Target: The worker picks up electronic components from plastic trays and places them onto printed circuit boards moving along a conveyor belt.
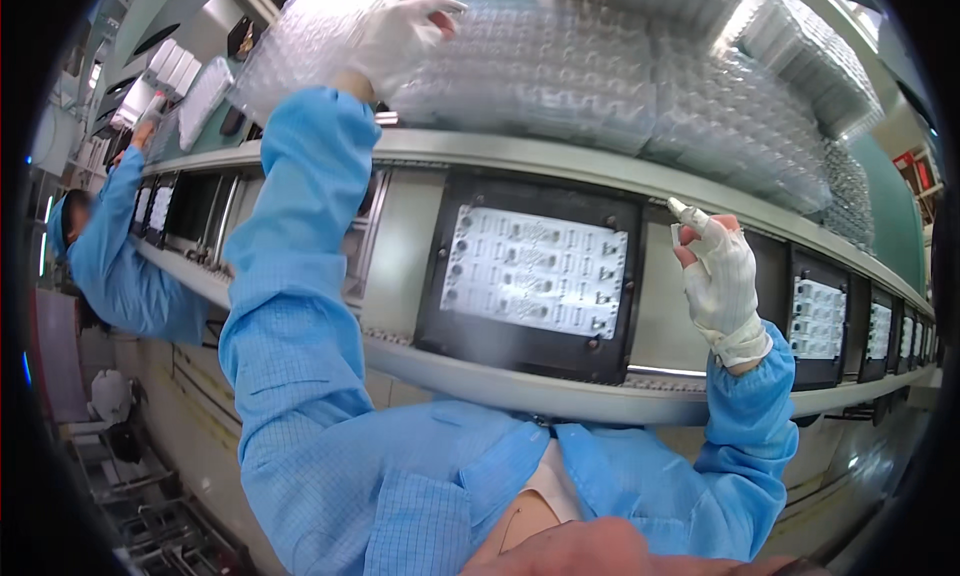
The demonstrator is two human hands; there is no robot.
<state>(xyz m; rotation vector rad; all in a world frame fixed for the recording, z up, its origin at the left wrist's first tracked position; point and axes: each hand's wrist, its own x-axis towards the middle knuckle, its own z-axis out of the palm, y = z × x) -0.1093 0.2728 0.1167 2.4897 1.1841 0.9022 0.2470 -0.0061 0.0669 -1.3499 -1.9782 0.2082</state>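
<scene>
Clear blister tray (300,46) held by left hand (400,31) (fingers curled, tips hidden); right hand (722,276) fingers together.

Black carrier frame (530,276) with a white parts sheet sat on the conveyor line (560,391). More frames (818,318) ran off right. A co-worker's blue sleeve (115,266) reached in far left.

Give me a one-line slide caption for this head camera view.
Gloved left hand grasps a clear blister tray on the upper shelf while the right hand hovers beside a black fixture on the conveyor line.
</scene>
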